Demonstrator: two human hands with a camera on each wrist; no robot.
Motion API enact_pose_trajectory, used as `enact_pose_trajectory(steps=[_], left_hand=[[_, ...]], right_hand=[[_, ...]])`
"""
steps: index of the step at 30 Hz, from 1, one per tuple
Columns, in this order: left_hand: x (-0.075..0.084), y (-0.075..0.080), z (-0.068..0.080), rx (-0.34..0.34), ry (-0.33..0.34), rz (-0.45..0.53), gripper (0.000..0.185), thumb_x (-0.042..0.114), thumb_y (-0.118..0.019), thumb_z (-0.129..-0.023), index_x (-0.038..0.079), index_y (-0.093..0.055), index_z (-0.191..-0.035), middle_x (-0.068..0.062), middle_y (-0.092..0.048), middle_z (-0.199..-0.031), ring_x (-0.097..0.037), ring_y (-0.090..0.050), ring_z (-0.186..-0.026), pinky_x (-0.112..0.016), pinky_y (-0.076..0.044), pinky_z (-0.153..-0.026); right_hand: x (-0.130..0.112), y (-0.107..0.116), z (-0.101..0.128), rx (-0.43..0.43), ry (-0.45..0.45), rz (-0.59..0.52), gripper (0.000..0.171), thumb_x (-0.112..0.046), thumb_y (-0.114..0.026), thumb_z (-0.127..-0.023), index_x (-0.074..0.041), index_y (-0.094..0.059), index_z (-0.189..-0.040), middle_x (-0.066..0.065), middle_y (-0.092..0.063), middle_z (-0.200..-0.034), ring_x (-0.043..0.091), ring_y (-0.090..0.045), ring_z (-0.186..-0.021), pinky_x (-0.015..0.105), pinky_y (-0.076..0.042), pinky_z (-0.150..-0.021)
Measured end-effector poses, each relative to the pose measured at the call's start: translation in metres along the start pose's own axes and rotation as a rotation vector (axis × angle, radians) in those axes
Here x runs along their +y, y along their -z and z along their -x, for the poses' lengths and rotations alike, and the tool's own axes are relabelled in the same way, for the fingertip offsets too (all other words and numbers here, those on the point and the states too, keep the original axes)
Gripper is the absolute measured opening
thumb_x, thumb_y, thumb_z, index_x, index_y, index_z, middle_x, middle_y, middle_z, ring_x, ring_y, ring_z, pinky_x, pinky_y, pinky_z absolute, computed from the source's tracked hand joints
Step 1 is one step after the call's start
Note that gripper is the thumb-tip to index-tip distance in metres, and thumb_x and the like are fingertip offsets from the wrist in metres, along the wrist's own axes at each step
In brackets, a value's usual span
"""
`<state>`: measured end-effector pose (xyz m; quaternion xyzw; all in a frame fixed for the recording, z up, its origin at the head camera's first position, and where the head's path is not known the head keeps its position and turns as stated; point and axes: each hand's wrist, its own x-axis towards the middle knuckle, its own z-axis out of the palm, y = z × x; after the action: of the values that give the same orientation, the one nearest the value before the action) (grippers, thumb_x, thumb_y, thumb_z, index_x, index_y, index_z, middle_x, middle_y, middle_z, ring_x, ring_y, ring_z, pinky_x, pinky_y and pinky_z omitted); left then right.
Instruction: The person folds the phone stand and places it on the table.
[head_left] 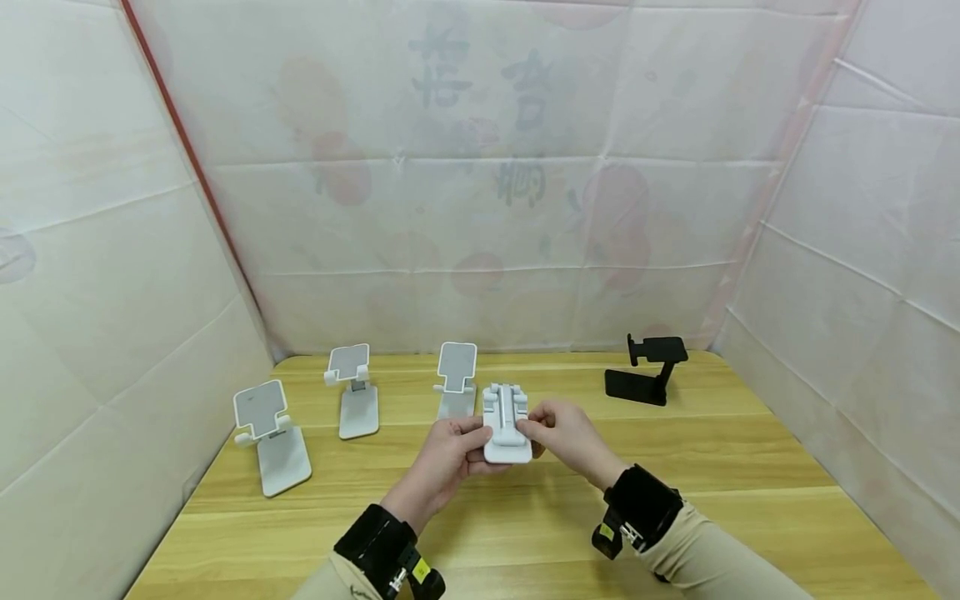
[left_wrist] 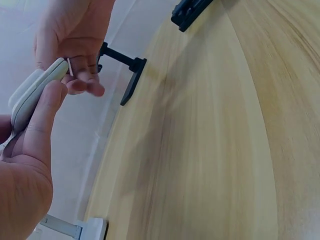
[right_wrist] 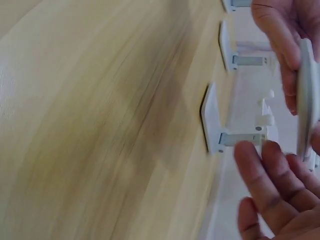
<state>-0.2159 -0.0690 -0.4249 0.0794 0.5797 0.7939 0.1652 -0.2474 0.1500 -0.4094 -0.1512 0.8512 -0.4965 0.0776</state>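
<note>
While the folded white stand [head_left: 507,423] is held above the bench [head_left: 525,542], its long axis runs roughly from 12 to 6 o'clock between your two hands. Your left hand [head_left: 444,452] holds it from 9 o'clock, that grip wrapped about its edge, thumb on top and fingers beneath. Your right hand [head_left: 568,432] meets it at 3 o'clock, its grip narrow, thumb and finger pinching the edge. Both touch it, so neither is nearer. The black stand [head_left: 633,387] is well apart, at 2 o'clock.
</note>
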Motion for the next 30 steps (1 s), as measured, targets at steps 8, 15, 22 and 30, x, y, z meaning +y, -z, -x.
enact_pose_trajectory(steps=[8,15,22,30], left_hand=[[-0.003,0.001,0.001,-0.028,-0.008,-0.04,0.04,0.01,-0.052,-0.106,-0.012,-0.054,-0.139,-0.028,-0.067,-0.125,-0.032,-0.072,-0.108,-0.04,-0.063,-0.088],[-0.006,0.001,-0.001,-0.042,-0.007,-0.041,0.04,0.009,-0.052,-0.106,-0.013,-0.052,-0.14,-0.03,-0.067,-0.124,-0.033,-0.072,-0.106,-0.04,-0.063,-0.088],[-0.005,-0.001,-0.001,-0.046,0.0,-0.065,0.04,0.009,-0.049,-0.108,-0.013,-0.051,-0.141,-0.029,-0.067,-0.124,-0.034,-0.072,-0.106,-0.046,-0.061,-0.092],[-0.006,0.008,0.004,-0.044,0.05,-0.202,0.044,0.017,-0.056,-0.106,-0.009,-0.054,-0.141,-0.023,-0.073,-0.113,-0.037,-0.074,-0.098,-0.046,-0.063,-0.088]], right_hand=[[0.002,0.004,0.0,-0.11,-0.135,-0.16,0.029,-0.029,-0.068,-0.099,-0.001,-0.07,-0.093,0.003,-0.067,-0.073,0.017,-0.064,-0.069,0.05,-0.058,-0.08],[0.003,0.006,0.001,-0.152,-0.142,-0.207,0.029,-0.028,-0.068,-0.1,0.0,-0.068,-0.091,0.002,-0.061,-0.068,0.015,-0.06,-0.064,0.045,-0.058,-0.073],[-0.001,0.009,0.004,-0.139,-0.145,-0.265,0.025,-0.023,-0.064,-0.102,0.0,-0.062,-0.092,0.006,-0.059,-0.073,0.015,-0.056,-0.065,0.029,-0.053,-0.063],[0.0,0.015,0.009,-0.139,-0.175,-0.286,0.025,-0.022,-0.063,-0.103,-0.001,-0.059,-0.091,0.005,-0.055,-0.07,0.013,-0.049,-0.059,0.022,-0.04,-0.052]])
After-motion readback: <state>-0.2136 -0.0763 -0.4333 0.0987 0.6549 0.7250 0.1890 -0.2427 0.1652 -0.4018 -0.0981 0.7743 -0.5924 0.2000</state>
